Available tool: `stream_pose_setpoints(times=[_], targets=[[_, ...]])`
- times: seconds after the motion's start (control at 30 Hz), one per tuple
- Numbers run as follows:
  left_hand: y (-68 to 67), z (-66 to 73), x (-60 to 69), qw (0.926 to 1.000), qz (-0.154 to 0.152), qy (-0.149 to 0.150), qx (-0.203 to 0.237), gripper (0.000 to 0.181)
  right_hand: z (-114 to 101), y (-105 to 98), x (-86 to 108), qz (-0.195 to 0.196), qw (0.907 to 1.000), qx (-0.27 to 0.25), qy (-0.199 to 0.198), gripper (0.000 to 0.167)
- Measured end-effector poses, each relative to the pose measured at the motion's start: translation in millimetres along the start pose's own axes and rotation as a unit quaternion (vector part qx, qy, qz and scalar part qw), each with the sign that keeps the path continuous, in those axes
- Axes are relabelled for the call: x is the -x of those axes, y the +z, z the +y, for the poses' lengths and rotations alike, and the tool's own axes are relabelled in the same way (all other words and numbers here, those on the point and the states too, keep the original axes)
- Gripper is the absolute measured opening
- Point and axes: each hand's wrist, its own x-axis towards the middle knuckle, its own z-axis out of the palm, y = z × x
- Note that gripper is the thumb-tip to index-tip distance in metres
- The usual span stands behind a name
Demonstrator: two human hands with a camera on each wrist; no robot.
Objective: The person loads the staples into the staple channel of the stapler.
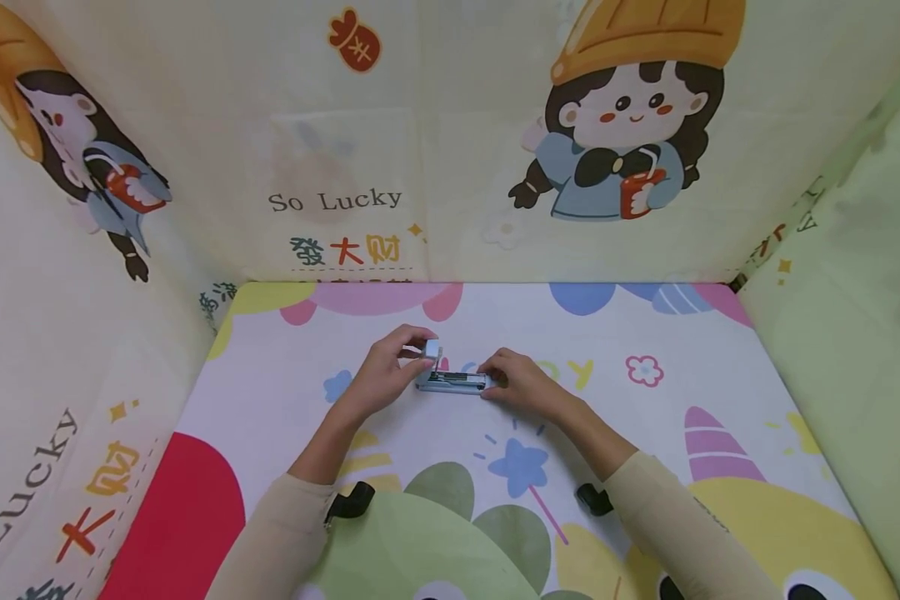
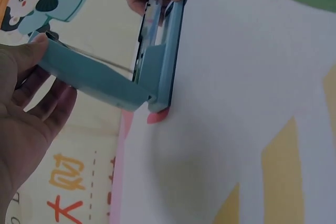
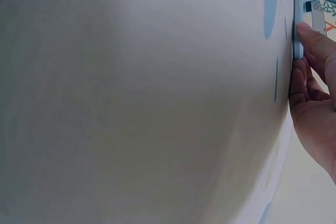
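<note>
A blue stapler (image 1: 453,383) lies on the patterned table with its top arm swung up at the left end. In the left wrist view, the raised top (image 2: 89,74) stands well apart from the base, and a thin spring or rod runs from it toward the staple channel (image 2: 149,35). My left hand (image 1: 384,367) pinches the free end of that raised top between thumb and fingers. At the other end, my right hand (image 1: 521,382) pinches the stapler's base, thumb on the near side in the right wrist view, where the base (image 3: 298,19) shows only at the edge.
A cartoon-printed cloth covers the table (image 1: 592,433). Printed walls stand behind (image 1: 465,167) and at the left (image 1: 60,317) and right (image 1: 847,292). Black straps (image 1: 352,500) show at both wrists.
</note>
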Motion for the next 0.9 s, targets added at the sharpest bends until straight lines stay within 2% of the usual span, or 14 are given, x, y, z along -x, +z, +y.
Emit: stream_pose_setpoints(times=[0.33,0.67,0.9], targets=[[21.5,6.5,-11.4,0.9975,-0.038,0.023,-0.055,0.029,-2,0,-1.4,-0.005,0.9997,-0.012,0.020,0.036],[38.3,7.7,-21.8,0.9883,-0.068,0.051,-0.127,0.027,0,-1,-0.7,0.005,1.0000,-0.003,-0.003,0.034],[45.4,7.7,-23.1,0.9849,-0.076,0.050,-0.147,0.029,0,0,-0.5,0.002,1.0000,-0.007,0.001,0.035]])
